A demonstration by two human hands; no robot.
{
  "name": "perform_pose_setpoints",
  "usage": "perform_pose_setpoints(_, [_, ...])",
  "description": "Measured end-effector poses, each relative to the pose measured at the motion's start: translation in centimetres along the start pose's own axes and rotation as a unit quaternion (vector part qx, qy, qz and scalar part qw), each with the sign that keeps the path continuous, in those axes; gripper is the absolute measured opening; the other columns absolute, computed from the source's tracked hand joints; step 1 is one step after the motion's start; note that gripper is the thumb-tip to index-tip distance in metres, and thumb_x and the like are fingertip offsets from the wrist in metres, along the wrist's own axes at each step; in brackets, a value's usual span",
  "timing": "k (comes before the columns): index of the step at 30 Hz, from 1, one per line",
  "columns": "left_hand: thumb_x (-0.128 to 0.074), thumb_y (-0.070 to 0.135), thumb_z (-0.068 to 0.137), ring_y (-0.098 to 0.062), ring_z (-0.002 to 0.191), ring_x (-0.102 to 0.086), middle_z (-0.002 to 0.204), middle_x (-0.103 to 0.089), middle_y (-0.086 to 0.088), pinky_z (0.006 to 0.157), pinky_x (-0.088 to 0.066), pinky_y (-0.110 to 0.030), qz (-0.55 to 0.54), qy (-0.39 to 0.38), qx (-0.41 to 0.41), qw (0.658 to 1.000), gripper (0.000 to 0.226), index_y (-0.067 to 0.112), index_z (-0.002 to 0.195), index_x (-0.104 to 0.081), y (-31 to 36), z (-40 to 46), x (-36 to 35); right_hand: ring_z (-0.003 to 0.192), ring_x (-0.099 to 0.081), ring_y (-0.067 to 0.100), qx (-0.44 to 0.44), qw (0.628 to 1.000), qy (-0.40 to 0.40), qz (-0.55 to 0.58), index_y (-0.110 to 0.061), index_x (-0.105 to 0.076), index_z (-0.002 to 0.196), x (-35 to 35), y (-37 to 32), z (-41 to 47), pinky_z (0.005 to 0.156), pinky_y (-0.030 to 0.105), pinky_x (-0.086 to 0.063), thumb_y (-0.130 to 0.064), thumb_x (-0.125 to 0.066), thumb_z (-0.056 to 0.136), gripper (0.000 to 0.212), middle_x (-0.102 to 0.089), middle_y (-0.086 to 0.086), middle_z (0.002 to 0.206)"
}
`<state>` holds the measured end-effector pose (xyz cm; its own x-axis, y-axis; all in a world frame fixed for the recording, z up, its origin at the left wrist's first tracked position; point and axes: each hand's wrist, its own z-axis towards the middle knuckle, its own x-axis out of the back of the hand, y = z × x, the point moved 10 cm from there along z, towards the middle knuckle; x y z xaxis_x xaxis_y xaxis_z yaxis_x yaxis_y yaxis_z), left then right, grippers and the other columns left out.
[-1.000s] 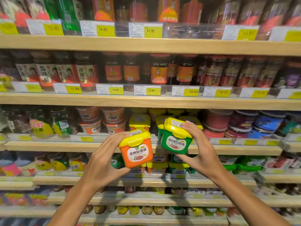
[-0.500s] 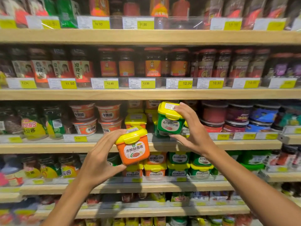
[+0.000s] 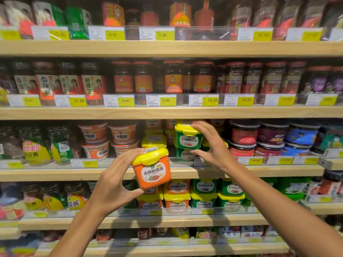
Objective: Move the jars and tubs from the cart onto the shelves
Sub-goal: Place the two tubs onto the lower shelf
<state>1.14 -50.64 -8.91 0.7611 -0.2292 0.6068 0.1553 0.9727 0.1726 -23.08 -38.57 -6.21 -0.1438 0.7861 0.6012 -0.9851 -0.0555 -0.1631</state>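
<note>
head view showed my right hand (image 3: 213, 147) gripping the green tub (image 3: 188, 139) atop the stack on the shelf (image 3: 74, 175); best lowered squarely. my left hand (image 3: 115, 182) gripped the orange tub (image 3: 152, 172) below, waiting.

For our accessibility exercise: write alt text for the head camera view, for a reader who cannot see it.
A person's right hand sets a green tub with a yellow lid atop another on a shop shelf, while the left hand holds an orange tub in front of it. Jars and yellow price tags fill the shelves above.
</note>
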Motion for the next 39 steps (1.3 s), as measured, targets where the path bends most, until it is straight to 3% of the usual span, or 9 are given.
perform_pose_setpoints(5, [-0.096, 0.02, 0.06, -0.017, 0.138, -0.047, 0.149, -0.049, 0.0, 0.112, -0.043, -0.034, 0.001, -0.001, 0.003, 1.0, 0.099, 0.007, 0.143, -0.044, -0.3, 0.1, -0.3, 0.128, -0.047, 0.021, -0.059, 0.998, -0.036, 0.002, -0.03, -0.037, 0.149, -1.2, 2.5, 0.9, 0.105, 0.042, -0.046, -0.027, -0.084, 0.079, 0.084, -0.044, -0.002, 0.139])
perform_pose_setpoints(11, [-0.094, 0.023, 0.064, -0.019, 0.139, -0.046, 0.149, -0.049, 0.0, 0.112, -0.042, -0.034, -0.011, -0.005, 0.012, 1.0, 0.096, 0.007, 0.144, -0.044, -0.4, -0.1, -0.9, 0.109, -0.049, 0.014, -0.169, 0.984, -0.05, 0.008, -0.02, -0.043, 0.144, -2.2, 5.8, 0.8, 0.095, 0.034, -0.046, -0.026, -0.084, 0.079, 0.077, -0.057, 0.01, 0.121])
perform_pose_setpoints(19, [-0.094, 0.022, 0.063, -0.016, 0.139, -0.046, 0.149, -0.049, 0.002, 0.113, -0.041, -0.03, -0.015, -0.016, 0.017, 1.0, 0.097, 0.01, 0.145, -0.043, -0.3, -0.6, -1.7, 0.116, -0.05, 0.011, -0.197, 0.977, -0.044, 0.063, -0.021, -0.045, 0.139, -2.3, 5.7, 0.9, 0.088, 0.023, -0.041, -0.044, -0.074, 0.087, 0.064, -0.058, -0.003, 0.125])
perform_pose_setpoints(22, [-0.094, 0.022, 0.063, -0.016, 0.139, -0.046, 0.15, -0.048, 0.002, 0.114, -0.039, -0.026, -0.022, -0.017, 0.017, 0.999, 0.098, 0.011, 0.146, -0.042, -0.2, -0.6, -1.8, 0.1, -0.056, 0.011, -0.239, 0.969, -0.039, 0.049, -0.017, -0.049, 0.129, -2.5, 6.7, 1.0, 0.073, 0.014, -0.041, -0.042, -0.077, 0.085, 0.058, -0.056, -0.009, 0.103])
perform_pose_setpoints(26, [-0.095, 0.022, 0.062, -0.016, 0.14, -0.045, 0.15, -0.048, 0.001, 0.114, -0.039, -0.027, -0.026, -0.024, 0.022, 0.999, 0.101, 0.013, 0.146, -0.041, -0.2, -0.7, -2.3, 0.078, -0.058, 0.024, -0.315, 0.946, -0.045, 0.057, -0.001, -0.048, 0.112, -3.3, 8.8, 0.8, 0.063, 0.036, -0.049, -0.061, -0.079, 0.074, 0.077, -0.059, 0.011, 0.09])
perform_pose_setpoints(30, [-0.095, 0.021, 0.062, -0.019, 0.14, -0.045, 0.149, -0.048, -0.001, 0.112, -0.044, -0.039, -0.02, -0.035, 0.021, 0.999, 0.098, 0.008, 0.144, -0.043, 0.2, -1.0, -2.8, 0.103, -0.061, 0.044, -0.336, 0.936, -0.055, 0.089, 0.002, -0.043, 0.12, -3.4, 9.3, 0.1, 0.082, 0.06, -0.054, -0.079, -0.074, 0.062, 0.104, -0.061, 0.03, 0.112])
perform_pose_setpoints(35, [-0.094, 0.018, 0.063, -0.019, 0.14, -0.045, 0.151, -0.047, 0.001, 0.11, -0.045, -0.043, -0.024, -0.032, 0.013, 0.999, 0.099, 0.011, 0.146, -0.041, 0.7, -1.4, -2.8, 0.141, -0.039, 0.013, -0.281, 0.948, 0.058, 0.133, -0.021, -0.027, 0.151, -0.4, 2.9, -2.0, 0.113, 0.038, -0.041, -0.05, -0.074, 0.085, 0.087, -0.037, -0.002, 0.155])
perform_pose_setpoints(37, [-0.094, 0.019, 0.064, -0.019, 0.14, -0.045, 0.151, -0.047, 0.001, 0.111, -0.044, -0.043, -0.021, -0.028, 0.014, 0.999, 0.098, 0.01, 0.146, -0.042, 0.8, -1.4, -2.8, 0.142, -0.037, 0.002, -0.255, 0.94, 0.094, 0.206, -0.029, -0.027, 0.154, 0.0, -0.2, -4.1, 0.115, 0.032, -0.038, -0.042, -0.072, 0.089, 0.08, -0.035, -0.014, 0.156])
perform_pose_setpoints(39, [-0.094, 0.017, 0.064, -0.02, 0.141, -0.044, 0.15, -0.047, -0.001, 0.111, -0.043, -0.044, -0.024, -0.025, 0.017, 0.999, 0.096, 0.008, 0.145, -0.043, 0.9, -1.3, -2.8, 0.139, -0.04, -0.002, -0.258, 0.922, 0.039, 0.287, -0.036, -0.029, 0.153, -1.9, -3.3, -6.1, 0.113, 0.031, -0.042, -0.045, -0.071, 0.087, 0.079, -0.037, -0.025, 0.152])
